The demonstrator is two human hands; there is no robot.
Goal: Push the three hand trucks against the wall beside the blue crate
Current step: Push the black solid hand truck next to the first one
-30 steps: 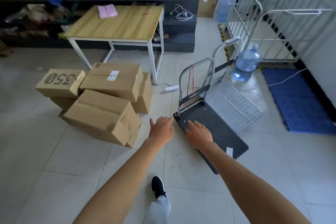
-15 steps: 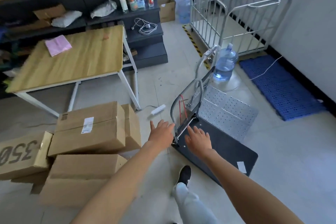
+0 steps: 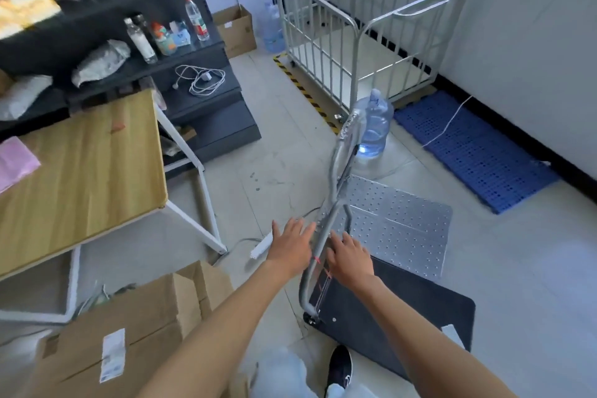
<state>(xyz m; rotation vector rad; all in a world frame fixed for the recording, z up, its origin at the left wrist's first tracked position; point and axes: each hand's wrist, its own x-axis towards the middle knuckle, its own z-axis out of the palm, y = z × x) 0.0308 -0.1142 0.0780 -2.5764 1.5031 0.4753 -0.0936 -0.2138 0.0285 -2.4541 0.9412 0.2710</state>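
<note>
left hand [image 3: 289, 247] open | right hand [image 3: 348, 257] open | both flank black cart handle [image 3: 318, 247]

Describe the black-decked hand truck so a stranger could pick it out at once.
Start at the white wire cage cart by the wall and come down past the water jug. Two flat hand trucks lie there; the black-decked hand truck is nearest, dark where its neighbour is perforated silver.

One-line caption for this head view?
Both open hands, left and right, reach for the handle of the dark-decked hand truck.
</note>
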